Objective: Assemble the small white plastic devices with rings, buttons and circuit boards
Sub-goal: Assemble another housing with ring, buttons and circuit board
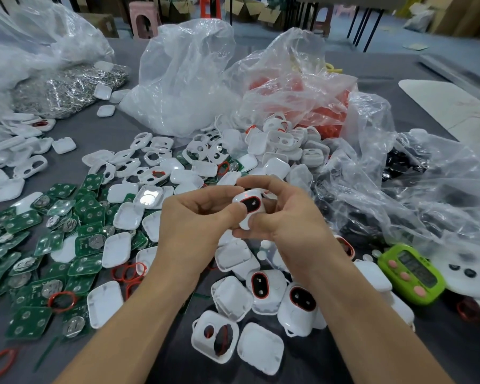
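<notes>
A small white device (249, 202) with a black oval button edged by a red ring is held above the table's middle. My left hand (194, 220) pinches its left side, thumb on the front. My right hand (286, 214) grips its right side and top. Green circuit boards (89, 242) with coin cells lie in a heap at the left. Loose red rings (63, 300) rest among them. White shell halves (128, 214) are scattered around. Two devices (262, 285) with buttons fitted lie below my hands.
Clear plastic bags stand behind: one with white parts (183, 87), one with red rings (297, 90), one with black parts (416, 173) at the right. A green timer (412, 273) lies at the right. Metal clips (67, 87) fill a bag at the far left.
</notes>
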`<state>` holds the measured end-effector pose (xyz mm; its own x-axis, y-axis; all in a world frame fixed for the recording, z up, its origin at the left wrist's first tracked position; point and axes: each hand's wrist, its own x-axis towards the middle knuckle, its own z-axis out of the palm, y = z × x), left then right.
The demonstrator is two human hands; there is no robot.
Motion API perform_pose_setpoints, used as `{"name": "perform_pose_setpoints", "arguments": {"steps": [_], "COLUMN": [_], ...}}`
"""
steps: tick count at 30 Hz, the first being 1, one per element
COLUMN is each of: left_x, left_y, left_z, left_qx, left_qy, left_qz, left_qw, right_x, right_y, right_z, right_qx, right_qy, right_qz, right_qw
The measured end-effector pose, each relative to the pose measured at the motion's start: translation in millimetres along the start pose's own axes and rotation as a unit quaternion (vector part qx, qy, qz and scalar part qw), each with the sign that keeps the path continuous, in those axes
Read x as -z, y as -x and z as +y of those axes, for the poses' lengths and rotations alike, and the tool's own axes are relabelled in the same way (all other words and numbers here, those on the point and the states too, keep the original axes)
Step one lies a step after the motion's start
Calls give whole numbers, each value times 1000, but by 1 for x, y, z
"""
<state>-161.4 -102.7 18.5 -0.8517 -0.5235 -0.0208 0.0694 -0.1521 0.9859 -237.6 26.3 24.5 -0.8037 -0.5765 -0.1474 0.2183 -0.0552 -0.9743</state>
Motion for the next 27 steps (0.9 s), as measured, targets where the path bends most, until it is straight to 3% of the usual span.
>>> {"name": "perform_pose_setpoints", "arguments": {"steps": [5, 11, 21, 27], "left_x": [2, 1, 2, 5], "left_y": [-2, -1, 2, -3], "left_z": [-1, -2, -6, -5], "left_qx": [-17, -62, -102, -79], "left_qy": [-43, -102, -149, -129], "left_qz": [-7, -27, -4, -49], "left_qw": [999, 993, 984, 987], "right_x": [1, 4, -1, 4], "right_y": [1, 3, 5, 2], "right_z": [2, 0, 6, 6], "right_qx": [33, 91, 102, 85], "right_qy": [98, 250, 272, 197], "right_qz": [-7, -11, -22, -12], "right_qw": [995, 964, 957, 977]}}
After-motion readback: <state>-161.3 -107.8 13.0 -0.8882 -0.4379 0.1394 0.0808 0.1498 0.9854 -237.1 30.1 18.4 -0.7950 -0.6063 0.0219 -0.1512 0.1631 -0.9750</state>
